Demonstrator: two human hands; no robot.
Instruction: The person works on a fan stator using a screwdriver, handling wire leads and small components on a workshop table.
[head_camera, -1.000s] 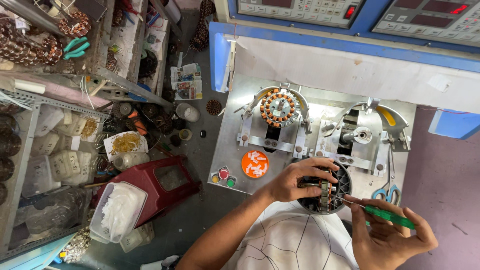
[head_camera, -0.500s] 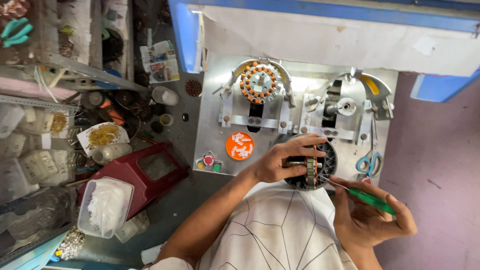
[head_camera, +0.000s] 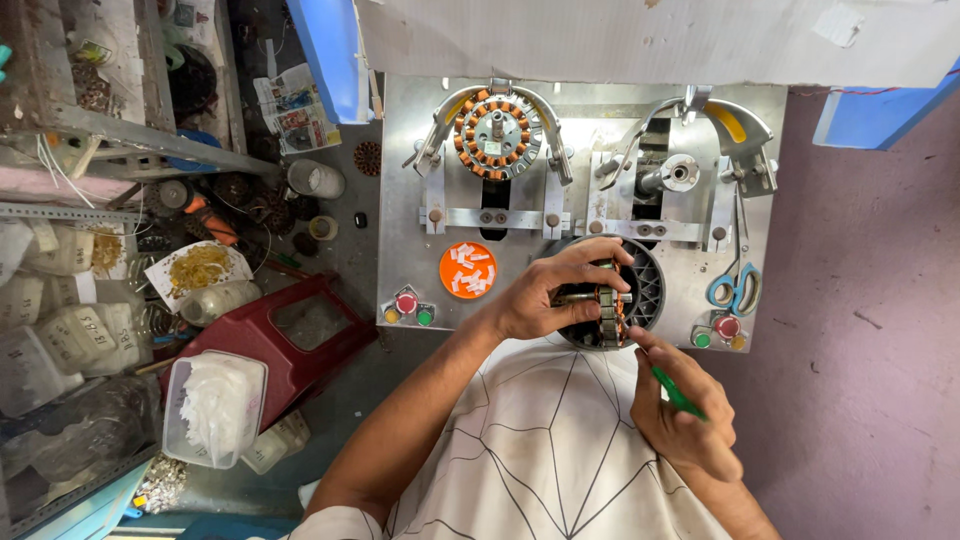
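Left hand: the left hand (head_camera: 545, 295) is curled around a round stator core (head_camera: 607, 300), fingers wrapped over its far edge and thumb on the near side, holding it on edge.
Right hand: the right hand (head_camera: 680, 420) is pressed together around a green-handled tool (head_camera: 677, 392), whose tip reaches up to the near right edge of the core.
Stator core: it sits in the middle near part of the scene, over a black round tray (head_camera: 645, 285) on the metal plate of the desk (head_camera: 405, 200).
Far left of plate: a second stator with copper windings (head_camera: 497, 123) is mounted on a fixture.
Far right of plate: an empty spindle fixture (head_camera: 680, 172).
Left of the hands: an orange dish of small white slips (head_camera: 468, 270), just beside the left hand.
Right edge of plate: blue-handled scissors (head_camera: 736, 288).
Near left: a red stool (head_camera: 290, 335) and a clear tub of white material (head_camera: 213, 408), well apart from the hands.
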